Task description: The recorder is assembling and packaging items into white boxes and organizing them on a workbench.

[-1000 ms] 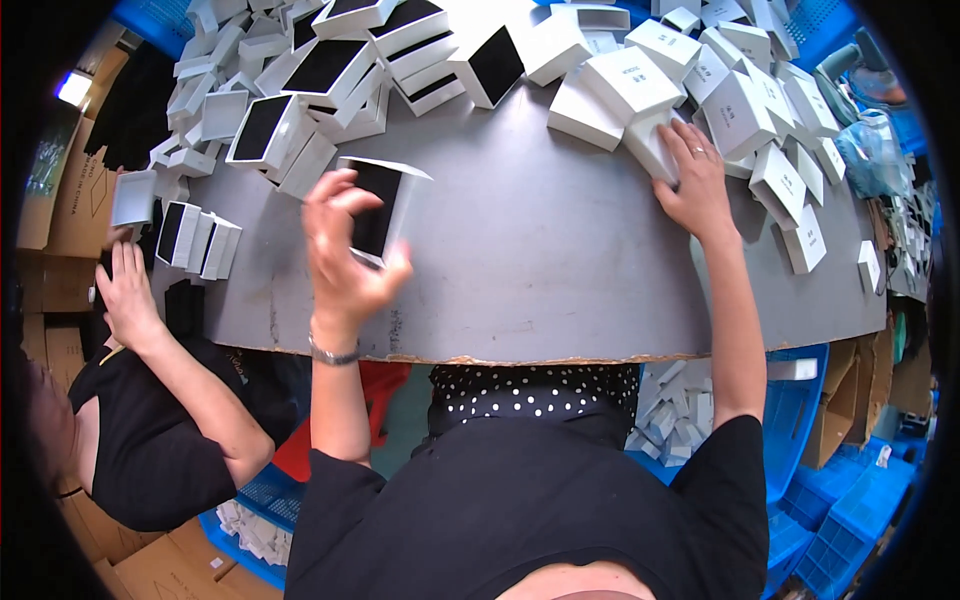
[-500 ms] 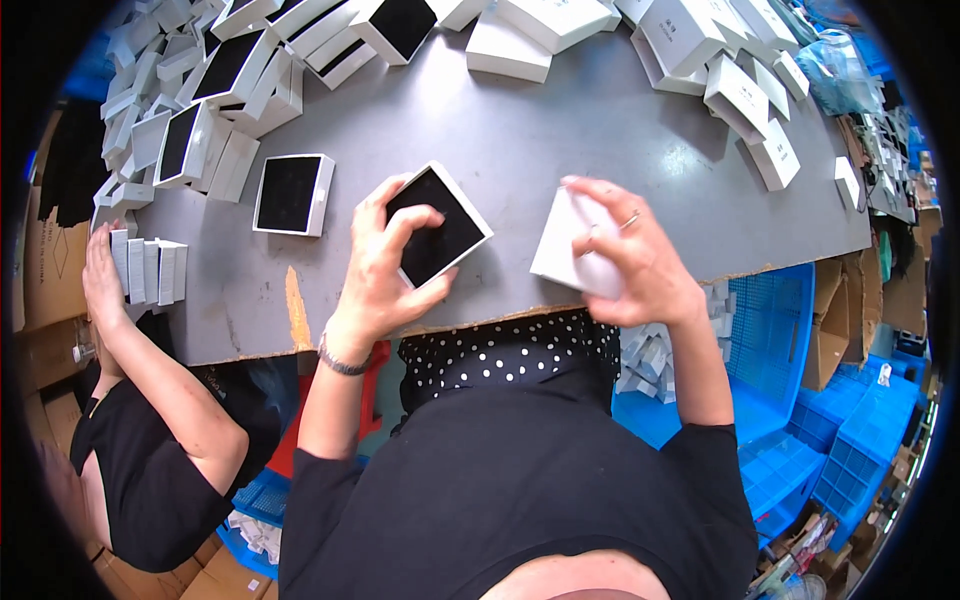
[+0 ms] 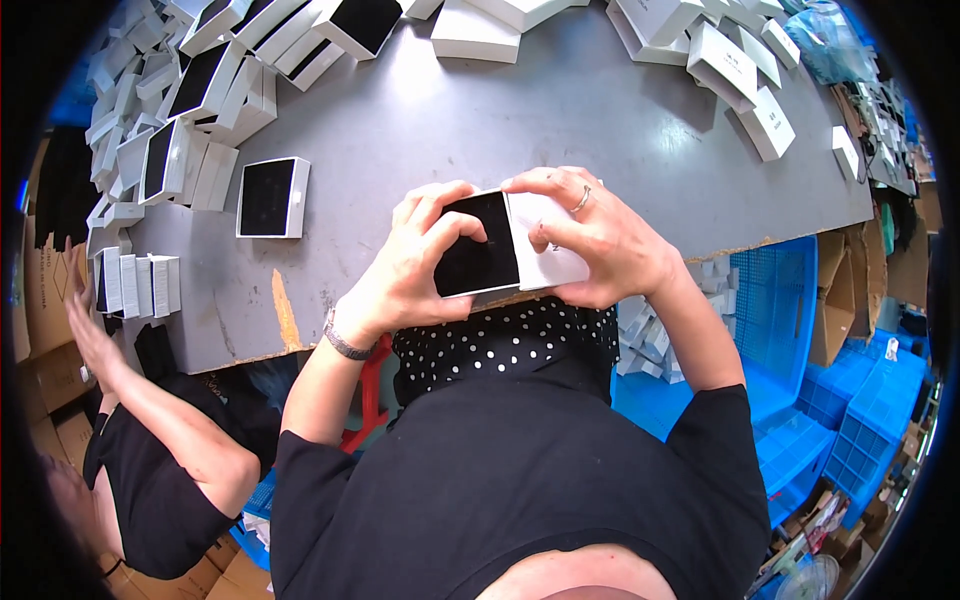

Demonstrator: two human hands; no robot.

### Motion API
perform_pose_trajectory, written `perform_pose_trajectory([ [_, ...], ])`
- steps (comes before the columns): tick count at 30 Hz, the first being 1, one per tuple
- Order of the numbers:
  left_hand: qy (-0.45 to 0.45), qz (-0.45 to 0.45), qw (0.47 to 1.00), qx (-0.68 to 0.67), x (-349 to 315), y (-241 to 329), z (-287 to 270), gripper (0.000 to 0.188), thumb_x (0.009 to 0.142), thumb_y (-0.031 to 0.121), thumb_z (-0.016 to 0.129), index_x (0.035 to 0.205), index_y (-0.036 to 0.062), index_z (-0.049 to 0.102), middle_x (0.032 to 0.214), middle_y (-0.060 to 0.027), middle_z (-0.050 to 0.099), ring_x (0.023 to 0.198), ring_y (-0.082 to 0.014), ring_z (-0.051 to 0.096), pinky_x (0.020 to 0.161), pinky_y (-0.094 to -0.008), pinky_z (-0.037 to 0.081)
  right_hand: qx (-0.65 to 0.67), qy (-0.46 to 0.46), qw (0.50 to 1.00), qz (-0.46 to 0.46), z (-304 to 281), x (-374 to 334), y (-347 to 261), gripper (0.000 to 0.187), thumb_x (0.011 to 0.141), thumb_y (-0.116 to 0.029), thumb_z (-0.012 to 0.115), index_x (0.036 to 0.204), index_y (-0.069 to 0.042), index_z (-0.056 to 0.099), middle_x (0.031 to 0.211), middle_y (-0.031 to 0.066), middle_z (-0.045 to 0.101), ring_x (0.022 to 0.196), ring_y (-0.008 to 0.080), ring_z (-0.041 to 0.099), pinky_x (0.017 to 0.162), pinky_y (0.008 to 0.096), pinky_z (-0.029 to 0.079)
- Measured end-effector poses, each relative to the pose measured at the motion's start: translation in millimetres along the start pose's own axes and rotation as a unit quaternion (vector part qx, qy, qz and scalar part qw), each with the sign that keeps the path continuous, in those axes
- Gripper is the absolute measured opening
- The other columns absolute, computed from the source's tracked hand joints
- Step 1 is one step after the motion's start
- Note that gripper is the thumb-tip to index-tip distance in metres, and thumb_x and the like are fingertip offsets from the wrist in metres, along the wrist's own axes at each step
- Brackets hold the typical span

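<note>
In front of my body, my left hand (image 3: pixel 425 255) grips a shallow white box tray (image 3: pixel 478 243) with a black lining, its index finger bent over the black face. My right hand (image 3: pixel 607 240) holds a white box sleeve (image 3: pixel 550 255), fingers along its top and bottom edges. Tray and sleeve meet edge to edge near the table's front edge; whether the tray's end sits inside the sleeve I cannot tell. To the left, a second black-lined white box tray (image 3: pixel 272 198) lies alone on the grey table.
Piled black-lined trays (image 3: pixel 200 80) fill the table's far left; white sleeves (image 3: pixel 720 60) lie far right. At left, a co-worker's hand (image 3: pixel 85 320) is beside a row of white boxes (image 3: pixel 138 285). A blue crate (image 3: pixel 775 320) stands below the table's right edge.
My hands have come together: the tray moved right and turned straighter, and the sleeve moved left against it. The co-worker's hand has drawn back from the row of boxes.
</note>
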State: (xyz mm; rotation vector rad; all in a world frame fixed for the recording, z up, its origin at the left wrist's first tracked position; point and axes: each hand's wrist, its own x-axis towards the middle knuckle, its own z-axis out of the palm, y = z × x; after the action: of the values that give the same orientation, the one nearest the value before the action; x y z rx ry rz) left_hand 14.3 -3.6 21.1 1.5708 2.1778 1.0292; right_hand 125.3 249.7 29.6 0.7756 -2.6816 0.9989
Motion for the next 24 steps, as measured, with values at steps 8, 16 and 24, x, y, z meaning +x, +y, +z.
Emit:
perform_pose_trajectory([
  [8,-0.026,-0.002,0.999,-0.029,8.6,-1.5,-6.5,0.058,0.060,0.014,0.084,0.111,0.0108,0.058,0.142,-0.0167,0.046,0.133,-0.0404,0.042,0.113,-0.0511,0.036,-0.006,0.015,0.999,0.031,1.7,3.4,-0.5,0.046,0.053,-0.015,0.080,0.093,-0.008,0.058,0.141,0.0171,0.050,0.126,0.0390,0.053,0.104,0.0529,0.042],
  [16,0.033,0.005,0.997,-0.066,9.9,-5.1,12.1,0.079,0.058,0.024,0.083,0.130,0.0111,0.052,0.144,-0.0173,0.042,0.135,-0.0396,0.040,0.112,-0.0519,0.036,0.024,-0.002,1.000,0.007,5.9,10.2,-0.2,0.047,0.054,-0.015,0.078,0.095,-0.007,0.057,0.138,0.0163,0.053,0.126,0.0387,0.052,0.103,0.0518,0.042],
  [24,0.060,-0.022,0.994,-0.090,10.0,-5.7,17.0,0.117,0.058,0.032,0.084,0.159,0.0099,0.029,0.149,-0.0205,0.037,0.137,-0.0405,0.036,0.116,-0.0522,0.033,0.008,0.015,0.999,0.029,5.8,9.2,-5.4,0.050,0.051,-0.011,0.076,0.097,-0.007,0.057,0.137,0.0141,0.053,0.124,0.0378,0.052,0.103,0.0494,0.042],
])
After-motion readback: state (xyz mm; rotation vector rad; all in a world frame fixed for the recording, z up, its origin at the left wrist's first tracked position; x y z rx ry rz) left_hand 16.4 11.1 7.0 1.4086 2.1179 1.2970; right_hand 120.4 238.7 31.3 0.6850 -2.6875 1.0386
